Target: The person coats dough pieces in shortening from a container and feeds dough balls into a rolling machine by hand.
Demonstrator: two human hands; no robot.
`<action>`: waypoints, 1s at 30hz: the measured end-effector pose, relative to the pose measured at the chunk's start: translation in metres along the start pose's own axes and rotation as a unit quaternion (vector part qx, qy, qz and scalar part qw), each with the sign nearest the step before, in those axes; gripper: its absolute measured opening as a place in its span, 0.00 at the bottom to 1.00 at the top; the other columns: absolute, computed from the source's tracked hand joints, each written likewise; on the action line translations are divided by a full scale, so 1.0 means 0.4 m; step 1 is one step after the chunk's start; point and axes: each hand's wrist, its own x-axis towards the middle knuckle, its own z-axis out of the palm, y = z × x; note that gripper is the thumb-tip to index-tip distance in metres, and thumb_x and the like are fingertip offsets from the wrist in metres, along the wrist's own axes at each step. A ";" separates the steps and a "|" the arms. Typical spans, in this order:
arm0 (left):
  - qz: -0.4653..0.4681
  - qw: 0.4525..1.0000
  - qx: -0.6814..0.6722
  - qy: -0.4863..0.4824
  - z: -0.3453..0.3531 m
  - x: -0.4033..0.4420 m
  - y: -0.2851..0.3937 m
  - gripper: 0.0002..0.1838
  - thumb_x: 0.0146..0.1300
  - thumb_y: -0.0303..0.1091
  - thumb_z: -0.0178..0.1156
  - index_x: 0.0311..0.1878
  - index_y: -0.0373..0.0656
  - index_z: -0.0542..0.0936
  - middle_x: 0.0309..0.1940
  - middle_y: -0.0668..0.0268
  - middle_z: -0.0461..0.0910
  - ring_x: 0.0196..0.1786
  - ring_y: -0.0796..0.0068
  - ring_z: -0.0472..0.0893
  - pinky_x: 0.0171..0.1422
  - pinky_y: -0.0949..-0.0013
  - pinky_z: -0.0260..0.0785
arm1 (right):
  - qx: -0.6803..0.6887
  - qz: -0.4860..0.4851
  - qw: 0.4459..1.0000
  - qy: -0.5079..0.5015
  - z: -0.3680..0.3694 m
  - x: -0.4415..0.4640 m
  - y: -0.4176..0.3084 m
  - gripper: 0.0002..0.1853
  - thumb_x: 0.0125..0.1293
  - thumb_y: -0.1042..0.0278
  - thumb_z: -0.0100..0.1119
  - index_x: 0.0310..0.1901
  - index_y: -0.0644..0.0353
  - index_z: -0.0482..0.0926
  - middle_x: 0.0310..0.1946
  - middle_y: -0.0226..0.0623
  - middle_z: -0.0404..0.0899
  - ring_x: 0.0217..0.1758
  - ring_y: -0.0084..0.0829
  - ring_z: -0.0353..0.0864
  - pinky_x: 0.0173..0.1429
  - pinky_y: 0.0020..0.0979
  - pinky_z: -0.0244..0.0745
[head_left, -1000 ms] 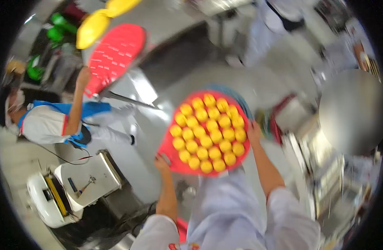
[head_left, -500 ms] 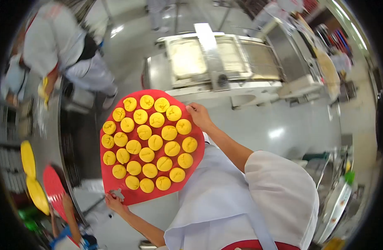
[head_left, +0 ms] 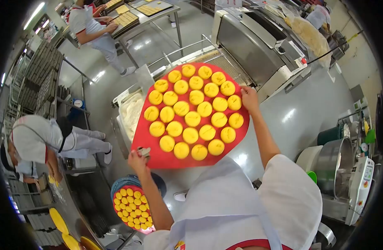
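Note:
A large red board (head_left: pixel 183 160) bears many round yellow dough pieces (head_left: pixel 192 118) and hangs in front of my body. My left hand (head_left: pixel 138 161) grips its lower left corner, beside a small metal piece (head_left: pixel 144 151) at that corner. On the right edge of the board, my right hand (head_left: pixel 249 99) is closed around the rim. Below my left forearm, a second red board with smaller-looking yellow rounds (head_left: pixel 133 208) rests on a blue round container (head_left: pixel 127 181).
Behind the board stands a machine with a metal housing (head_left: pixel 245 46) and a flour-covered tray (head_left: pixel 132 113). One person (head_left: pixel 45 133) bends over a bench at left; another (head_left: pixel 91 31) works at a table (head_left: pixel 158 16). A mixer (head_left: pixel 333 166) is at right.
The view has swung round, and the loaded red board has shifted from left to centre in it, still held by both hands. The second loaded board now shows at lower left.

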 end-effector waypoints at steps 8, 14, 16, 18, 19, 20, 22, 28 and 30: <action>0.014 0.998 0.028 -0.051 0.010 0.078 0.002 0.13 0.77 0.38 0.49 0.34 0.45 0.72 0.22 0.71 0.70 0.15 0.82 0.63 0.15 0.75 0.53 | -0.080 0.015 0.997 0.010 -0.027 -0.045 -0.048 0.14 0.68 0.63 0.59 0.50 0.58 0.86 0.46 0.50 0.85 0.52 0.48 0.85 0.57 0.42 0.77; 0.033 0.988 0.129 -0.079 -0.028 0.102 -0.047 0.13 0.76 0.40 0.51 0.41 0.39 0.76 0.28 0.65 0.76 0.24 0.74 0.74 0.27 0.67 0.69 | -0.089 -0.030 0.995 -0.041 -0.017 -0.046 0.001 0.14 0.67 0.64 0.58 0.50 0.58 0.86 0.45 0.50 0.86 0.51 0.50 0.84 0.57 0.44 0.77; 0.187 0.943 0.275 -0.004 0.028 0.111 -0.053 0.16 0.74 0.41 0.54 0.48 0.36 0.78 0.36 0.58 0.79 0.36 0.65 0.79 0.41 0.61 0.74 | -0.092 -0.045 0.992 -0.067 -0.052 0.020 0.016 0.14 0.66 0.65 0.60 0.50 0.58 0.86 0.44 0.50 0.85 0.51 0.51 0.83 0.57 0.44 0.76; 0.461 0.730 0.469 0.186 0.070 0.103 -0.032 0.21 0.71 0.44 0.58 0.55 0.34 0.79 0.47 0.50 0.80 0.52 0.54 0.80 0.58 0.55 0.73 | -0.122 -0.146 0.980 0.058 -0.054 0.025 -0.071 0.13 0.66 0.65 0.62 0.49 0.58 0.85 0.45 0.49 0.84 0.51 0.52 0.81 0.58 0.45 0.75; 0.468 0.754 0.448 0.107 0.121 0.092 0.008 0.23 0.70 0.45 0.60 0.57 0.34 0.79 0.50 0.47 0.78 0.57 0.51 0.76 0.63 0.54 0.70 | -0.137 -0.193 0.964 0.120 -0.052 0.023 -0.137 0.13 0.65 0.65 0.62 0.49 0.58 0.85 0.45 0.49 0.84 0.52 0.52 0.80 0.58 0.45 0.74; 0.470 0.772 0.426 0.027 0.177 0.070 0.061 0.26 0.68 0.46 0.62 0.58 0.34 0.79 0.54 0.45 0.76 0.62 0.49 0.73 0.67 0.53 0.66 | -0.109 -0.229 0.964 0.077 -0.036 0.021 -0.217 0.12 0.65 0.65 0.63 0.48 0.58 0.85 0.45 0.48 0.83 0.52 0.52 0.79 0.59 0.46 0.74; 0.502 0.749 0.429 -0.054 0.289 0.080 0.080 0.29 0.64 0.50 0.65 0.58 0.34 0.80 0.57 0.43 0.75 0.64 0.45 0.71 0.69 0.52 0.64 | -0.031 -0.295 0.955 0.011 0.077 0.053 -0.334 0.12 0.64 0.65 0.63 0.47 0.57 0.85 0.45 0.47 0.82 0.52 0.51 0.79 0.59 0.47 0.74; 0.471 0.746 0.450 -0.140 0.387 0.151 0.007 0.32 0.53 0.54 0.73 0.50 0.34 0.80 0.50 0.44 0.78 0.56 0.42 0.75 0.65 0.45 0.66 | -0.246 -0.305 0.915 -0.097 0.396 0.167 -0.499 0.20 0.67 0.56 0.57 0.56 0.56 0.82 0.71 0.52 0.65 0.77 0.53 0.58 0.73 0.67 0.56; 0.350 0.834 0.362 -0.225 0.390 0.122 0.062 0.28 0.54 0.47 0.74 0.49 0.36 0.78 0.49 0.47 0.79 0.53 0.49 0.79 0.61 0.52 0.71 | -0.334 -0.273 0.863 -0.262 0.474 0.272 -0.458 0.28 0.63 0.41 0.62 0.57 0.53 0.82 0.76 0.50 0.56 0.82 0.52 0.45 0.76 0.74 0.39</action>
